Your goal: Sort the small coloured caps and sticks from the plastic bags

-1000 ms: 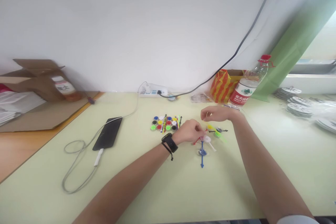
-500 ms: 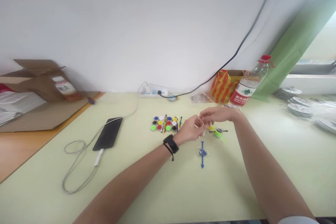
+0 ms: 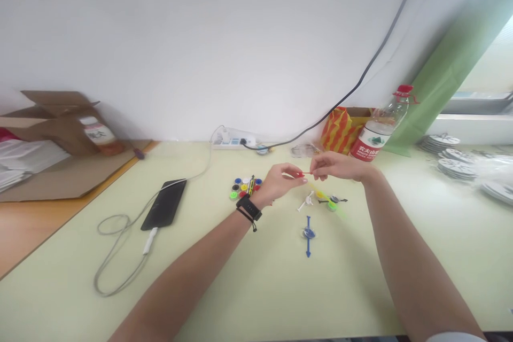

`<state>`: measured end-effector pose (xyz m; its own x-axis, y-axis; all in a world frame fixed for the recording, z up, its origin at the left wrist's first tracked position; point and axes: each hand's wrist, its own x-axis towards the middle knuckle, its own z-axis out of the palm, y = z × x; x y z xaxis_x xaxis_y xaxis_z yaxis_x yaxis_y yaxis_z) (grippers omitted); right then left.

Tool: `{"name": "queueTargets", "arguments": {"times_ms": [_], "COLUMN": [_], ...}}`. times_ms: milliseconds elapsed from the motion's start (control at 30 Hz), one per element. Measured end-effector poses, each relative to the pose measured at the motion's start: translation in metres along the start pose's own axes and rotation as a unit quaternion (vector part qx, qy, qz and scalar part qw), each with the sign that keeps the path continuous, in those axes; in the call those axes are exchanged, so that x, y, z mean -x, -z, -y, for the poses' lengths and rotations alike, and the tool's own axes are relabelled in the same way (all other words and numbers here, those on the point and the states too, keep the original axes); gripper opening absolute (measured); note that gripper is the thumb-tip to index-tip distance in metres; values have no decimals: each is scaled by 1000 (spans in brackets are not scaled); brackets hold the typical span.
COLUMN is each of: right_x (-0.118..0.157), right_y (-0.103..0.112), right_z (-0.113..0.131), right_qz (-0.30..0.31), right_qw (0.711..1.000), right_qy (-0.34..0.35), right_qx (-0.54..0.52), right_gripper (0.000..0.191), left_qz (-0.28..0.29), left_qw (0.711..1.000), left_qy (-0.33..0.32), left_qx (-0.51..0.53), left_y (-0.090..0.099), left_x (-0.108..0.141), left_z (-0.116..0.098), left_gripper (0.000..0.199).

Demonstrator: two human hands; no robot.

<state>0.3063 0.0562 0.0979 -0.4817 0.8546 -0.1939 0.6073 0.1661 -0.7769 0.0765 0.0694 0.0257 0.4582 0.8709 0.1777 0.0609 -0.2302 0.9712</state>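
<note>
My left hand (image 3: 279,181), with a black watch at its wrist, is closed in a pinch on a small red arrow spinner (image 3: 305,173). From the other side, the fingertips of my right hand (image 3: 331,165) pinch the thin red piece too; the fingers hide part of it. Below the hands lies a white arrow spinner (image 3: 308,201). To its right are a black arrow spinner (image 3: 335,200) and a green and yellow one (image 3: 332,206). A blue arrow spinner (image 3: 308,232) on a clear disc lies nearer to me. Coloured round discs (image 3: 242,187) and loose arrows sit partly behind my left hand.
On the left a black phone (image 3: 165,204) lies with its white cable (image 3: 116,217). A power strip (image 3: 233,139) stands against the wall. At the back right are a red-capped bottle (image 3: 373,133), a striped bag (image 3: 337,131) and stacked white discs (image 3: 457,165). A cardboard box (image 3: 60,133) stands far left.
Both hands have moved up and away from the table, my left one also to the left. A red spinner now shows between them, and the white spinner has come into view on the table.
</note>
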Motion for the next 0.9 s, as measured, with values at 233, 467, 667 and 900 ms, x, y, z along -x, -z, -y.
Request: {"name": "queueTargets", "arguments": {"times_ms": [233,467,667,900], "right_x": [-21,-48,-58,-60], "right_y": [-22,-41,-55,-58], "right_z": [5,2,0,-3], "right_qz": [-34,-64,-76,-129], "right_qw": [996,969,956,980], "right_qy": [41,99,79,17], "right_qx": [-67,-217,-271,-148], "right_gripper": [24,21,9,17], "left_qz": [-60,-19,32,5], "left_qw": [998,997,989,974], "left_qy": [-30,-69,-137,-157], "left_qx": [10,-14,-54,-161], "left_y": [22,40,40,37], "left_x": [-8,-10,-10,-4], "left_z": [-4,0,-2,3], "left_gripper": [46,49,27,6]}}
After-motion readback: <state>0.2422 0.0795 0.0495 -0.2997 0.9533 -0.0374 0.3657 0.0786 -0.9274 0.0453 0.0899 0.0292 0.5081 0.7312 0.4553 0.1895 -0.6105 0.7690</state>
